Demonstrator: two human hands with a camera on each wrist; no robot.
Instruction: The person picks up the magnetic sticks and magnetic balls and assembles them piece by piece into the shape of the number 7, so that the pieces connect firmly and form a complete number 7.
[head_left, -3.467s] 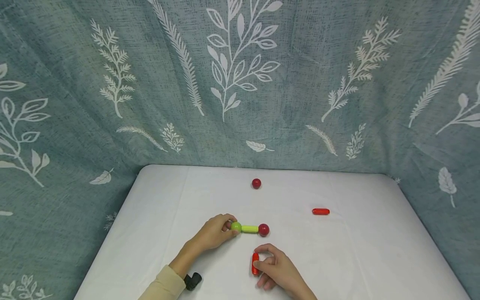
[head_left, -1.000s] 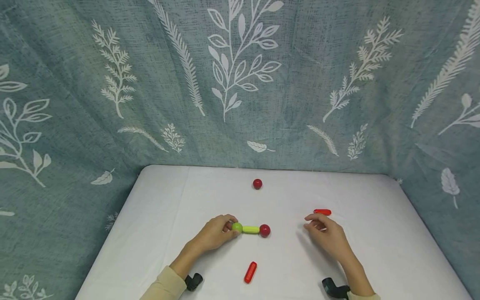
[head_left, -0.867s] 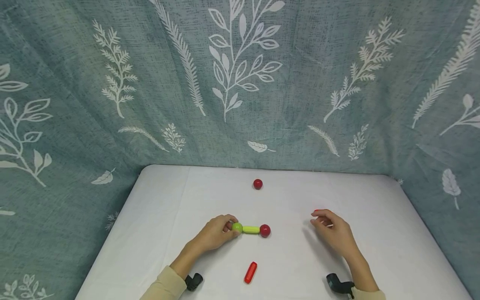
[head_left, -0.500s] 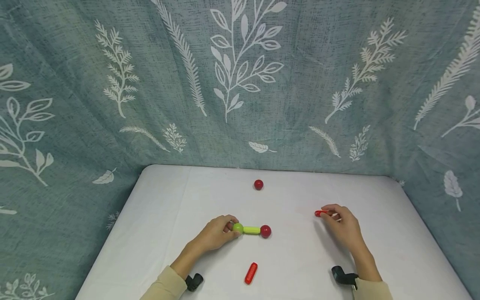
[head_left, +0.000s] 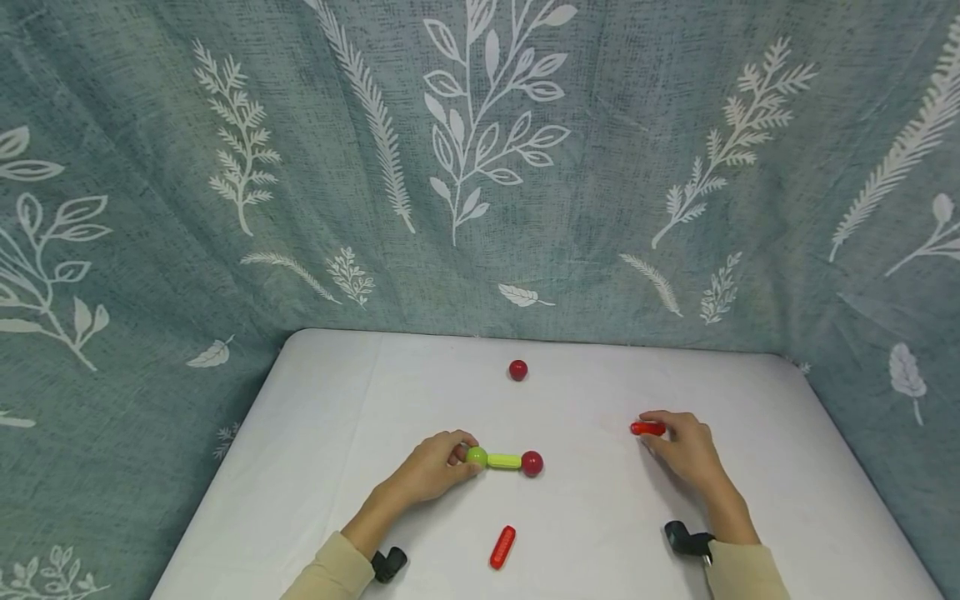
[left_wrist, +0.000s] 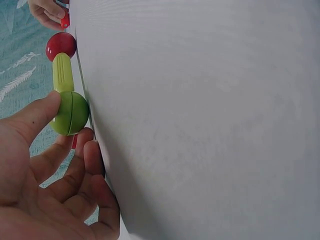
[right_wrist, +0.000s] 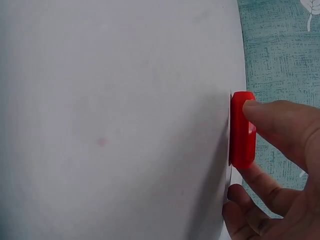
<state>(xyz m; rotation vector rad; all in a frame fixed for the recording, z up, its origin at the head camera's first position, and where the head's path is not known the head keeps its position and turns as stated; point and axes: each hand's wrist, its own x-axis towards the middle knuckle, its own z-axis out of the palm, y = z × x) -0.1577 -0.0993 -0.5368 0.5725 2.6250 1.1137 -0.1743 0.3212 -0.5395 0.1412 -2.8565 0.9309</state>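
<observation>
My left hand [head_left: 431, 468] pinches a green ball [head_left: 477, 457] between thumb and fingers. From that ball a yellow-green rod [head_left: 504, 461] runs to the right and ends in a dark red ball [head_left: 532, 463], all three joined in one line. Over on the right, my right hand [head_left: 686, 448] holds a short red rod [head_left: 648, 428]. In the right wrist view the thumb presses near one end of this red rod [right_wrist: 243, 129], and a finger sits at the other end.
A second red rod [head_left: 502, 547] lies slanted on the white table [head_left: 585, 533], nearer the front. Far back sits a loose red ball [head_left: 518, 370]. Behind the table hangs a teal leaf-print cloth [head_left: 585, 208]. Black wrist cameras [head_left: 388, 565] are strapped below the hands.
My right hand has let go of the front red rod, which now lies slanted. It has moved right and back and taken the other red rod. My left hand stays put.
</observation>
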